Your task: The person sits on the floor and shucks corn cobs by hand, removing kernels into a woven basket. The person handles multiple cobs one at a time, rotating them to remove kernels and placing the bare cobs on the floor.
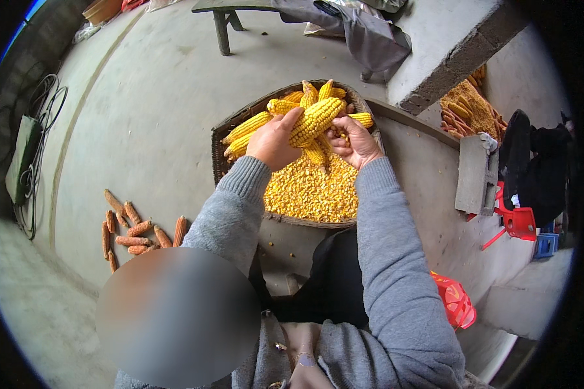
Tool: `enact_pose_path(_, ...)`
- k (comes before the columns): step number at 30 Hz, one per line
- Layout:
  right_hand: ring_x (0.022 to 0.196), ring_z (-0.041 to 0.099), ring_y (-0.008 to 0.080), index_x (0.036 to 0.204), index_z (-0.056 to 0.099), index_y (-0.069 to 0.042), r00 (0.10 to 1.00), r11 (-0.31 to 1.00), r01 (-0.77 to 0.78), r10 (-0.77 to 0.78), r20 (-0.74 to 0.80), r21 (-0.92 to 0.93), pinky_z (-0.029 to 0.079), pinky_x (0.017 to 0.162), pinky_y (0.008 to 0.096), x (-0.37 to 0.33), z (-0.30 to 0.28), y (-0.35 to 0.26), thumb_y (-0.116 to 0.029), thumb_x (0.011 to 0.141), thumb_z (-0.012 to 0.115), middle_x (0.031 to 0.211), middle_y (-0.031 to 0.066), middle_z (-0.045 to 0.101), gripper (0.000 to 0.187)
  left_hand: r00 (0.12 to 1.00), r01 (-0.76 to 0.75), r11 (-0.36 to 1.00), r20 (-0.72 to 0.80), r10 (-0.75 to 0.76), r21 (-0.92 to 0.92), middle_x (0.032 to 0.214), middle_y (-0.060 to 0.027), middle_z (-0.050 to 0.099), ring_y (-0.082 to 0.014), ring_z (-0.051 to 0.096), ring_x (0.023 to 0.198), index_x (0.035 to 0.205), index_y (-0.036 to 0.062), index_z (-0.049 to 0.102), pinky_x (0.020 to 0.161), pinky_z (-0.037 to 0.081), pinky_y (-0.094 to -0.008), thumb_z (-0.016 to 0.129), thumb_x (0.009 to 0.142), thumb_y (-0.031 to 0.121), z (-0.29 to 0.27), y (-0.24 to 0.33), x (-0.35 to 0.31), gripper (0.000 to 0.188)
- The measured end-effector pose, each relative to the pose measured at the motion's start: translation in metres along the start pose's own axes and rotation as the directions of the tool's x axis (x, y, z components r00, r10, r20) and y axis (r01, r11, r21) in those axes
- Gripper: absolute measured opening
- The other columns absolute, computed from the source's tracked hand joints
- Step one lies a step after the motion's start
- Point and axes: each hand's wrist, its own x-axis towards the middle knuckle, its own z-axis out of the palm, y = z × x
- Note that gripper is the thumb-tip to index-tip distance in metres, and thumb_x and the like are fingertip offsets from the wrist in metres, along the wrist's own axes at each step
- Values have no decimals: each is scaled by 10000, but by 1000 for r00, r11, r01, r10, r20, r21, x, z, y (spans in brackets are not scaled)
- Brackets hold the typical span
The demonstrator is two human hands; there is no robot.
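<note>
A yellow ear of corn point(318, 121) is held slantwise over a woven basket point(219, 154). My left hand point(276, 141) is closed round its lower left end, thumb on top. At the upper right end, the curled fingers of my right hand point(355, 141) press against the ear, with a few loose kernels by the fingertips. Beneath both hands, shelled corn kernels point(311, 191) fill the near part of the basket. Several whole ears point(248, 126) lie along its far and left sides, partly hidden by my hands.
Several bare cobs point(139, 228) lie on the concrete floor at left. Cables point(36, 155) run along the left wall. A wooden bench point(233, 8) stands far ahead, a concrete block point(477, 175) at right near a red chair point(518, 222). Another corn pile point(474, 110) lies beyond.
</note>
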Motion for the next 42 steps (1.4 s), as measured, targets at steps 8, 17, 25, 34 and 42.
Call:
enact_pose_path(8, 453, 356, 23, 876, 501, -82, 992, 988, 122, -125, -25, -99, 246, 339, 144, 1, 12, 1, -112, 811, 532, 709, 32, 520, 79, 995, -60, 998, -76, 57, -35, 1058, -167, 557, -315, 567, 951, 1258, 135, 400, 815, 470, -381, 716, 594, 187, 7, -14, 8, 738)
enact_pose_path(17, 465, 361, 15, 874, 490, -75, 989, 980, 147, -150, -13, -138, 254, 359, 142, 10, 16, 6, -115, 814, 530, 721, 42, 532, 82, 993, -37, 997, -111, 44, 65, 1061, -161, 555, -314, 576, 933, 1278, 168, 384, 799, 479, -381, 675, 600, 151, 7, -15, 9, 738)
enact_pose_path(25, 439, 331, 29, 853, 492, -52, 985, 969, 131, -152, -84, -211, 251, 355, 154, 9, 19, 10, -72, 816, 489, 686, 42, 512, 42, 995, -37, 998, -90, 41, 49, 1042, -172, 561, -318, 571, 942, 1276, 155, 387, 802, 473, -385, 678, 594, 149, 10, -13, 7, 741)
enact_pose_path(34, 463, 377, 28, 888, 497, -82, 997, 992, 68, -70, -17, -102, 271, 360, 142, 7, 16, 10, -113, 816, 536, 704, 33, 534, 87, 999, 31, 999, -11, -31, -29, 1143, -173, 541, -299, 526, 1057, 1269, 72, 392, 891, 429, -344, 696, 568, 106, 3, -9, 8, 765)
enact_pose_path(42, 484, 355, 34, 961, 456, -70, 998, 995, 60, -60, 7, -75, 280, 361, 150, 6, 19, 10, -57, 795, 508, 729, 47, 500, 174, 998, 25, 999, -65, -28, -48, 1127, -171, 552, -299, 540, 1039, 1267, 71, 393, 881, 439, -348, 716, 594, 130, 9, -10, 10, 749)
